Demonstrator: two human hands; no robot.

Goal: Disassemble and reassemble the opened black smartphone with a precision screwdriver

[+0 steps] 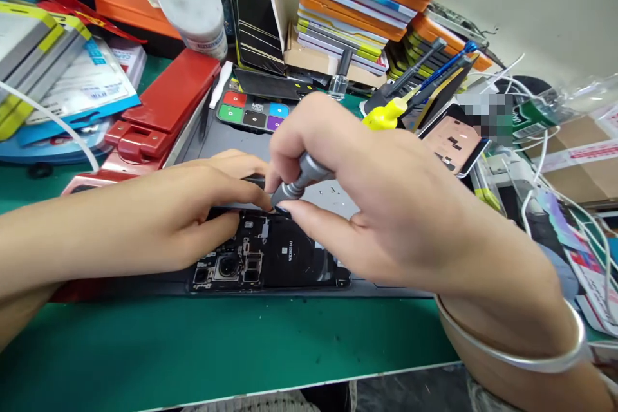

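An opened smartphone (290, 257) lies on a grey mat, with its camera modules at the left and a black battery at the right. My left hand (212, 199) is closed on its far left edge, the thumb over the circuit side. Gripped in my right hand (376, 199) is a grey screwdriver (302, 180), tilted down towards the phone's far edge. Its tip is by my left index fingertip; my fingers hide the exact contact point. Several tiny screws (333, 190) are scattered on the mat just beyond the phone.
A red clamp-like tool (164, 103) stands at the left. Behind the mat are a colour-marked tray (251, 112), a white-capped bottle (193, 6) and stacked boxes (357, 0). At the right are a yellow-handled tool (386, 114), another phone (454, 138), cables and a cardboard box (570, 154).
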